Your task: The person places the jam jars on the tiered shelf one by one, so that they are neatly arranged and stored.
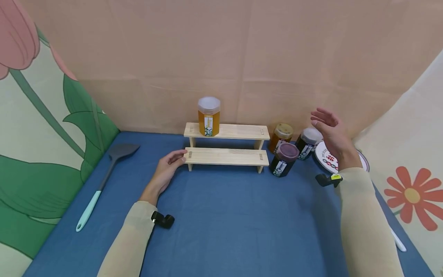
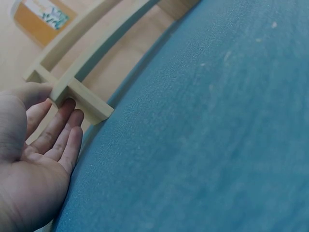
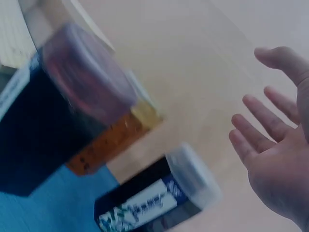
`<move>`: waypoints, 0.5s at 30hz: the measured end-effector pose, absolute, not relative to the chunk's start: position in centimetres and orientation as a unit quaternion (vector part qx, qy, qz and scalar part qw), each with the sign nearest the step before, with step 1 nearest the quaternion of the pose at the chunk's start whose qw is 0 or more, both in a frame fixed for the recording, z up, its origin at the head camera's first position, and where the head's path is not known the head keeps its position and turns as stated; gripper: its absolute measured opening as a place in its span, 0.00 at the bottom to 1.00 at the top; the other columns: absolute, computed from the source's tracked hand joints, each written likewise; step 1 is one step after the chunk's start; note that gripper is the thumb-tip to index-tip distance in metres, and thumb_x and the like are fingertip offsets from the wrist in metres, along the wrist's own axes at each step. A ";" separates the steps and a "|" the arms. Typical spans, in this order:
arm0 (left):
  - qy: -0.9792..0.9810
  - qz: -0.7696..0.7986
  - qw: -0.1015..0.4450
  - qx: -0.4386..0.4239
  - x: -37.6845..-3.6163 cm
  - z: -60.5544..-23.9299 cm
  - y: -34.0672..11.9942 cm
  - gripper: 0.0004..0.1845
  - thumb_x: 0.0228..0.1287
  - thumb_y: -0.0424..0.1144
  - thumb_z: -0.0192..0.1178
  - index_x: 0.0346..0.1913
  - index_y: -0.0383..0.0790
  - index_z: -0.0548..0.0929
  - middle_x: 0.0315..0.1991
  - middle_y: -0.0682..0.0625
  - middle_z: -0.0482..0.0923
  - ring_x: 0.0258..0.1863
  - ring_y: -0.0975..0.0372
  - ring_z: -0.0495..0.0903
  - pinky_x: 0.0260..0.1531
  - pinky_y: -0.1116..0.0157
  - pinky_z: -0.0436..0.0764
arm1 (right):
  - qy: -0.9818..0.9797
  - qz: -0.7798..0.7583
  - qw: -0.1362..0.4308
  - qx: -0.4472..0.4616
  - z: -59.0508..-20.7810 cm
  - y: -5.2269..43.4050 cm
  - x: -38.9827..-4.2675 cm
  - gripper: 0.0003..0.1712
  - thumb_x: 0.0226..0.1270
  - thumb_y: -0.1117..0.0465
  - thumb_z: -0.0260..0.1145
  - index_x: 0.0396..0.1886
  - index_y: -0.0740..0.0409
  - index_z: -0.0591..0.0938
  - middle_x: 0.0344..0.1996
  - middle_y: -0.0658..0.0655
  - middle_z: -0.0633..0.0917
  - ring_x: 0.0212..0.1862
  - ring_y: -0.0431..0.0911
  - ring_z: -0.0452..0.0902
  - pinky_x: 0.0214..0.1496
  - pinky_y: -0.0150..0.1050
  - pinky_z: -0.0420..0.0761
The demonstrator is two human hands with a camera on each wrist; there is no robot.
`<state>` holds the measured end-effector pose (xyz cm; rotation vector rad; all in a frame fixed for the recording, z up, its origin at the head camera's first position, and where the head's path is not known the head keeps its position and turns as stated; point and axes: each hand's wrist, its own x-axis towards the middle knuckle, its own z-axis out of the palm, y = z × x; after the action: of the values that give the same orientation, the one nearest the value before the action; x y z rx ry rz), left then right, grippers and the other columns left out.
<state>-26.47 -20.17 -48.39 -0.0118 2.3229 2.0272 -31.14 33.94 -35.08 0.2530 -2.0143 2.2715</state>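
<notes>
Left hand [image 1: 165, 171] resting open-fingered against the wooden rack [image 1: 226, 156] at frame centre, grip relaxed, holding nothing. Right hand [image 1: 331, 132] raised at right, grip spread wide and empty, above the white-lidded jar [image 1: 308, 142].

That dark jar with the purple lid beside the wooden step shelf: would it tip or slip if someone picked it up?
The dark jar with the purple lid looks squat and full, so it probably feels heavy and resists tipping. Its smooth sides may be slippery. The open right hand hovers above, touching nothing.

Stepped rack [image 1: 226, 156] mid-counter [image 1: 225, 223]; one jar [image 1: 209, 115] on its upper step; three jars [image 1: 283, 159] right; spatula [image 1: 104, 181] left.
</notes>
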 end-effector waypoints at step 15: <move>0.753 0.657 0.029 -0.003 -26.5 -48.3 -20.2 0.22 0.76 0.43 0.61 0.69 0.47 0.78 0.69 0.45 0.74 0.66 0.56 0.74 0.71 0.55 0.71 | -0.686 0.727 0.035 0.002 -39.6 37.7 -32.3 0.41 0.73 0.66 0.67 0.81 0.55 0.62 0.64 0.45 0.75 0.66 0.39 0.66 0.63 0.25 0.70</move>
<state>-26.49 -20.25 -48.29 -0.0105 2.3230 2.0281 -32.26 37.66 -39.65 0.0058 -2.1085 2.2330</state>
